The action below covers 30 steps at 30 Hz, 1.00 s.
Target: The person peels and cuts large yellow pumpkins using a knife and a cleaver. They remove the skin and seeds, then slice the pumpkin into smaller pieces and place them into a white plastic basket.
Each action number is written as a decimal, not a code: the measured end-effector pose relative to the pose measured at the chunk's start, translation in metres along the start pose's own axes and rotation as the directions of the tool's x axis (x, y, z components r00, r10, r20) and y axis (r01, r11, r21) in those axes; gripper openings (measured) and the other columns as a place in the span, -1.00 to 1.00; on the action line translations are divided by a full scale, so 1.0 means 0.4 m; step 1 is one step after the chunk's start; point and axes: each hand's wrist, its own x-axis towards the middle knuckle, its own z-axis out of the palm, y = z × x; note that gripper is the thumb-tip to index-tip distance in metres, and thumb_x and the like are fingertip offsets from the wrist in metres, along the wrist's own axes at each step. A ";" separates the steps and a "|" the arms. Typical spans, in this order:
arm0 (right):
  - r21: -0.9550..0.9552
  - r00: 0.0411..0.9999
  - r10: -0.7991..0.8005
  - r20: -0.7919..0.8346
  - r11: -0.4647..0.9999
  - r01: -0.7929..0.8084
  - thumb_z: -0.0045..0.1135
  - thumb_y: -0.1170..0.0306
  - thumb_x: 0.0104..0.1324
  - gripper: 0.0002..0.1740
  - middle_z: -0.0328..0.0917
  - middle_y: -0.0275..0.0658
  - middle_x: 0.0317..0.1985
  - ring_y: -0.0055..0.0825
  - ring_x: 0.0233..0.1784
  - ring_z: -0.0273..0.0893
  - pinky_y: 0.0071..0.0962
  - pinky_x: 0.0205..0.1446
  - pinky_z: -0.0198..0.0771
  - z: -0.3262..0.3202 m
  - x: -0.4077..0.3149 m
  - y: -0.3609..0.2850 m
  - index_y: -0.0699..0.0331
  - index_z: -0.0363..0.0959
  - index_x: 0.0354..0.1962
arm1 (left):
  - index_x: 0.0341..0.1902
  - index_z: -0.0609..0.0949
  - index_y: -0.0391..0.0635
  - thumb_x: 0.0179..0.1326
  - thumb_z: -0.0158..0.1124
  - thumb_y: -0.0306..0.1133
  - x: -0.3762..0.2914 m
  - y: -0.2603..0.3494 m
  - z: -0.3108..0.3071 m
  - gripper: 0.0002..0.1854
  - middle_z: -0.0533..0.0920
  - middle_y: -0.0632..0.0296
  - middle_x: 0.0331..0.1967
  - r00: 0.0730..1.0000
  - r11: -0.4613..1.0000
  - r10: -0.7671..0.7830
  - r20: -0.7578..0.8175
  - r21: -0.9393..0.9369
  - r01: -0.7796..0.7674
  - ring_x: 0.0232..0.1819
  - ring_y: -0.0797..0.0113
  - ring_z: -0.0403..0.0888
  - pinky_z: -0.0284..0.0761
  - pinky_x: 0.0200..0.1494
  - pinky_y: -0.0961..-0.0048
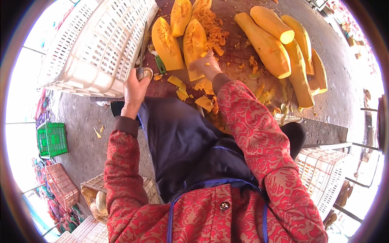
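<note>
My left hand (135,88) is closed around the handle of a long knife (142,45), whose blade points away beside the white crate. A pale round object, unclear in kind, shows at that hand's fingers. My right hand (208,64) is over the near part of a halved pumpkin (194,39), its fingertips by the orange scraps; whether it grips anything is unclear. More cut pumpkin pieces (166,45) lie beside it, cut face up. A heap of stringy pulp (212,25) lies to their right. A green-handled tool (160,64) rests between the knife and the pieces.
Several peeled long pumpkins (264,45) lie on the table (331,60) at the right. A white plastic crate (100,45) stands at the left. Offcuts (205,103) lie at the near edge. On the floor are a green crate (52,139), a pink crate (62,186) and a white crate (322,173).
</note>
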 end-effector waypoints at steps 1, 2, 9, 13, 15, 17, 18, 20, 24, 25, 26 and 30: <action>0.111 1.000 -0.001 -0.008 0.994 0.002 0.35 0.31 -0.29 0.08 0.50 -0.11 -0.30 -0.38 -0.20 0.50 -0.51 -0.23 0.39 -0.005 0.003 0.009 0.37 -0.12 0.15 | -0.26 0.48 -0.19 -0.06 0.20 -0.25 0.002 -0.003 0.002 -0.68 0.56 -0.08 -0.43 1.000 0.999 -0.009 -0.004 0.038 0.009 -0.32 -0.06 0.53 0.41 -0.26 0.22; 0.206 1.000 0.021 0.014 0.978 -0.023 0.36 0.33 -0.30 -0.13 0.48 -0.17 -0.33 -0.43 -0.30 0.49 -0.49 -0.36 0.39 -0.011 0.010 0.015 0.35 0.15 0.01 | -0.27 0.47 -0.18 -0.05 0.19 -0.23 0.003 -0.004 0.004 -0.68 0.56 -0.10 -0.42 1.000 0.999 0.011 -0.004 0.040 -0.011 -0.30 -0.12 0.52 0.40 -0.26 0.17; 0.577 0.888 0.152 0.434 0.711 -0.403 0.30 0.40 -0.20 -0.54 0.47 -0.28 -0.37 -0.39 -0.42 0.52 -0.42 -0.51 0.45 -0.079 0.060 0.072 0.22 0.36 -0.27 | -0.18 0.44 -0.15 -0.04 0.21 -0.18 0.037 0.018 0.046 -0.61 0.57 -0.09 -0.39 0.999 0.945 0.049 -0.011 0.323 -0.043 -0.26 -0.09 0.53 0.40 -0.26 0.16; 0.759 0.871 -0.063 0.487 0.524 -0.387 0.17 0.44 -0.09 -0.65 0.46 -0.30 -0.39 -0.44 -0.35 0.46 -0.35 -0.32 0.42 -0.125 0.035 0.119 0.20 0.36 -0.27 | -0.24 0.39 -0.16 0.07 0.15 -0.04 0.083 0.040 0.109 -0.58 0.58 -0.09 -0.40 0.997 0.929 0.061 -0.044 0.368 -0.041 -0.27 -0.14 0.53 0.39 -0.26 0.07; 0.751 0.838 -0.114 0.534 0.519 -0.408 0.15 0.45 -0.10 -0.61 0.44 -0.28 -0.33 -0.42 -0.25 0.42 -0.37 -0.27 0.39 -0.154 0.009 0.136 0.23 0.35 -0.23 | -0.22 0.37 -0.17 0.11 0.09 0.01 0.103 0.046 0.140 -0.56 0.58 -0.15 -0.34 0.999 0.934 -0.038 -0.020 0.353 0.043 -0.23 -0.14 0.52 0.38 -0.22 0.03; 0.750 0.825 -0.173 0.537 0.547 -0.373 0.16 0.45 -0.11 -0.62 0.45 -0.29 -0.35 -0.43 -0.28 0.43 -0.40 -0.27 0.41 -0.202 -0.029 0.166 0.30 0.37 -0.25 | -0.25 0.41 -0.20 0.16 0.03 -0.05 0.112 0.041 0.159 -0.60 0.57 -0.18 -0.36 0.999 0.939 0.035 -0.028 0.344 -0.023 -0.27 -0.14 0.54 0.40 -0.22 0.05; 0.771 0.845 -0.186 0.502 0.539 -0.340 0.16 0.45 -0.12 -0.62 0.45 -0.29 -0.36 -0.44 -0.30 0.43 -0.41 -0.26 0.42 -0.229 -0.047 0.182 0.33 0.38 -0.26 | -0.24 0.44 -0.19 0.16 0.02 -0.06 0.117 0.033 0.161 -0.61 0.57 -0.17 -0.34 0.997 0.951 0.074 -0.025 0.302 -0.063 -0.26 -0.14 0.54 0.40 -0.22 0.05; 0.817 0.849 -0.265 0.457 0.502 -0.283 0.17 0.46 -0.13 -0.59 0.46 -0.29 -0.39 -0.44 -0.33 0.44 -0.43 -0.26 0.43 -0.276 -0.071 0.214 0.38 0.38 -0.24 | -0.22 0.50 -0.17 0.17 0.00 -0.08 0.125 0.010 0.152 -0.63 0.57 -0.14 -0.31 0.992 0.970 0.127 0.008 0.210 -0.126 -0.26 -0.14 0.53 0.40 -0.20 0.06; 0.795 0.928 -0.131 0.348 0.566 -0.219 0.15 0.49 -0.16 -0.46 0.48 -0.22 -0.30 -0.44 -0.33 0.46 -0.47 -0.22 0.45 -0.354 -0.095 0.287 0.44 0.33 -0.12 | -0.29 0.59 -0.09 0.16 -0.02 -0.30 0.169 -0.053 0.097 -0.78 0.61 0.06 -0.42 0.972 0.973 0.134 -0.191 0.212 -0.093 -0.29 0.03 0.56 0.43 -0.23 0.21; 0.789 0.939 -0.145 0.311 0.591 -0.170 0.14 0.51 -0.17 -0.45 0.48 -0.22 -0.28 -0.44 -0.32 0.46 -0.48 -0.22 0.45 -0.368 -0.103 0.304 0.44 0.33 -0.11 | -0.33 0.60 -0.09 0.13 -0.02 -0.33 0.194 -0.065 0.086 -0.79 0.62 0.06 -0.42 0.963 0.957 0.161 -0.214 0.273 -0.099 -0.32 0.04 0.58 0.44 -0.25 0.22; 0.761 0.968 -0.088 0.236 0.636 -0.128 0.14 0.52 -0.17 -0.43 0.48 -0.21 -0.26 -0.45 -0.31 0.47 -0.49 -0.21 0.45 -0.378 -0.108 0.317 0.43 0.32 -0.09 | -0.36 0.60 -0.13 0.11 0.00 -0.33 0.225 -0.074 0.080 -0.79 0.62 0.04 -0.41 0.981 0.947 0.117 -0.156 0.316 -0.063 -0.31 0.06 0.59 0.45 -0.24 0.22; 0.786 0.943 -0.252 0.217 0.617 -0.016 0.06 0.54 -0.16 -0.34 0.46 -0.22 -0.13 -0.50 -0.19 0.46 -0.56 -0.13 0.41 -0.401 -0.157 0.353 0.46 0.26 0.02 | -0.40 0.60 -0.30 0.04 0.07 -0.39 0.367 -0.091 0.098 -0.78 0.61 -0.04 -0.53 0.960 0.941 -0.254 0.120 0.260 0.216 -0.48 0.07 0.60 0.46 -0.37 0.26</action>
